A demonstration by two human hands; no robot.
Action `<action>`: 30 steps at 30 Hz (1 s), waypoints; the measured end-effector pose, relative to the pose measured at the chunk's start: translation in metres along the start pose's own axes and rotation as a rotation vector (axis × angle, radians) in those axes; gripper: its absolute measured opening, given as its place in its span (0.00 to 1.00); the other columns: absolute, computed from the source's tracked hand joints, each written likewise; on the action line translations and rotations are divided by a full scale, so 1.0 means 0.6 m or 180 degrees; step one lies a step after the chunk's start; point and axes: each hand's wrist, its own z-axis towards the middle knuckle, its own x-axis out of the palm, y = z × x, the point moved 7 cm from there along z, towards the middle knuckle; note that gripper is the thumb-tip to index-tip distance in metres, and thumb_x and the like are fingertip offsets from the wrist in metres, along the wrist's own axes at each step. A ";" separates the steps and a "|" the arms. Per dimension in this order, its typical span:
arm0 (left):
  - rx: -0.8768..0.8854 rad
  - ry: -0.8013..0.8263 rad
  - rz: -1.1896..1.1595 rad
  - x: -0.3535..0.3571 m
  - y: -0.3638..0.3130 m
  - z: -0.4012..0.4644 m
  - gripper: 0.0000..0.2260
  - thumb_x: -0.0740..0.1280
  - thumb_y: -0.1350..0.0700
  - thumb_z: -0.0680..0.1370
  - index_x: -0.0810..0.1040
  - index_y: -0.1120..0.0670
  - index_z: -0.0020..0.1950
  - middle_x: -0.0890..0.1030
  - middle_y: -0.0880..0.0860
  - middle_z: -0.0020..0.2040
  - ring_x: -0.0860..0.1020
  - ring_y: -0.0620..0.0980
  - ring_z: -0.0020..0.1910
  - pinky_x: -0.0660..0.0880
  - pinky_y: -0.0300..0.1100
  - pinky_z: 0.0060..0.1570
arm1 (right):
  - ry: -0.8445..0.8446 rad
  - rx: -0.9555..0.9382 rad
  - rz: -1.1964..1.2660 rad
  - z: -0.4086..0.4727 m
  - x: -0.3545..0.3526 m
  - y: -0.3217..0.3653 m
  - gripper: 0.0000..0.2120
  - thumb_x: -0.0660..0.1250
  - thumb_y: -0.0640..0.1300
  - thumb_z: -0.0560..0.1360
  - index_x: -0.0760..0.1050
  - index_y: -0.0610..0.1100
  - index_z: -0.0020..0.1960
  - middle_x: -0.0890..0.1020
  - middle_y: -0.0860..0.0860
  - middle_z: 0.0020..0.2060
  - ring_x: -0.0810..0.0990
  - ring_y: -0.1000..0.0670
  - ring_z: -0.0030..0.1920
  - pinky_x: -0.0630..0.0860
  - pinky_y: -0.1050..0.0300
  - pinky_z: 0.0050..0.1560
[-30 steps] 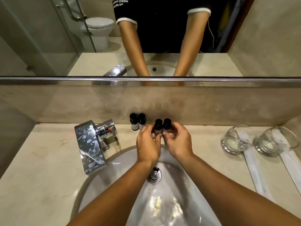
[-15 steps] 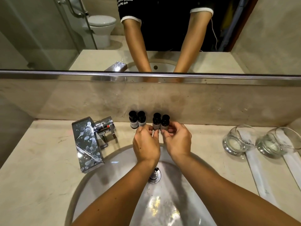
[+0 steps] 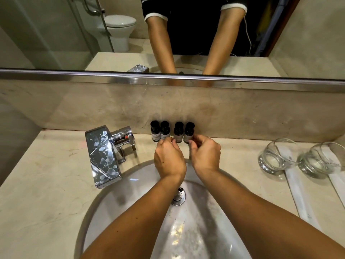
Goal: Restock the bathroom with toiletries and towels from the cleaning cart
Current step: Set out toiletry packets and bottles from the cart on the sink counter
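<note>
Four small dark toiletry bottles with black caps stand upright in a row against the backsplash, behind the sink. The two on the left stand as a free pair. My left hand reaches over the basin, and its curled fingertips pinch the base of the third bottle. My right hand is beside it, its curled fingers pinching the base of the fourth bottle. The bottles' lower parts are hidden behind my fingers.
A chrome faucet stands left of the bottles. Below my arms lies the white sink basin with its drain. Two glasses sit on white wrapped packets at the right. A mirror with a steel ledge runs above.
Both hands have moved the right pair of bottles back toward the backsplash, so they now stand in line with the left pair. My hands stay at the bottles' bases.
</note>
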 end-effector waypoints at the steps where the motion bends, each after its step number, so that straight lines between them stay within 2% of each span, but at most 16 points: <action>1: 0.0010 0.0024 0.0010 -0.001 -0.002 0.000 0.12 0.59 0.54 0.83 0.80 0.58 0.55 0.81 0.59 0.52 0.78 0.60 0.52 0.71 0.50 0.49 | 0.0032 0.0005 -0.0001 0.000 0.001 0.000 0.05 0.70 0.40 0.76 0.84 0.43 0.50 0.86 0.44 0.43 0.83 0.42 0.46 0.78 0.49 0.49; 8: 0.0106 0.0259 0.0053 0.007 -0.008 -0.002 0.06 0.65 0.55 0.80 0.78 0.57 0.50 0.79 0.57 0.50 0.79 0.58 0.50 0.72 0.48 0.47 | 0.0076 -0.0078 -0.0159 0.005 0.005 0.002 0.04 0.72 0.41 0.75 0.83 0.41 0.47 0.83 0.44 0.41 0.81 0.45 0.43 0.76 0.55 0.44; 16: 0.0203 0.0188 0.0135 0.005 -0.014 -0.001 0.08 0.63 0.56 0.82 0.79 0.60 0.51 0.80 0.61 0.49 0.79 0.61 0.48 0.72 0.50 0.45 | 0.0202 -0.0116 -0.0429 0.007 0.010 0.010 0.06 0.68 0.40 0.76 0.83 0.42 0.52 0.83 0.43 0.45 0.80 0.43 0.47 0.76 0.52 0.49; 21: 0.0098 0.0319 0.0145 -0.005 -0.019 -0.016 0.05 0.64 0.58 0.79 0.76 0.58 0.46 0.80 0.58 0.47 0.79 0.59 0.47 0.69 0.46 0.40 | 0.0346 0.0049 -0.0709 -0.010 -0.002 0.006 0.08 0.66 0.38 0.76 0.80 0.39 0.53 0.81 0.42 0.48 0.79 0.42 0.50 0.71 0.58 0.46; 24: 0.0158 0.0618 0.0304 -0.017 -0.024 -0.030 0.06 0.66 0.56 0.78 0.77 0.59 0.47 0.81 0.58 0.47 0.80 0.60 0.48 0.75 0.48 0.44 | 0.0713 -0.0047 -0.0965 -0.022 -0.020 0.022 0.10 0.66 0.38 0.75 0.79 0.41 0.56 0.81 0.44 0.51 0.79 0.42 0.53 0.73 0.56 0.51; 27: 0.0412 0.0940 0.0707 -0.039 -0.036 -0.047 0.07 0.66 0.55 0.78 0.77 0.58 0.51 0.81 0.58 0.51 0.79 0.59 0.52 0.73 0.46 0.45 | 0.1107 -0.0503 -0.1463 -0.037 -0.048 0.057 0.13 0.65 0.40 0.77 0.78 0.43 0.60 0.76 0.46 0.60 0.77 0.44 0.59 0.73 0.55 0.58; 30: 0.0796 0.1317 0.1362 -0.059 -0.055 -0.068 0.09 0.64 0.55 0.79 0.77 0.58 0.55 0.80 0.60 0.56 0.78 0.60 0.56 0.70 0.45 0.45 | 0.1376 -0.0851 -0.1992 -0.052 -0.084 0.091 0.14 0.65 0.42 0.77 0.76 0.44 0.63 0.73 0.47 0.62 0.74 0.44 0.62 0.73 0.52 0.62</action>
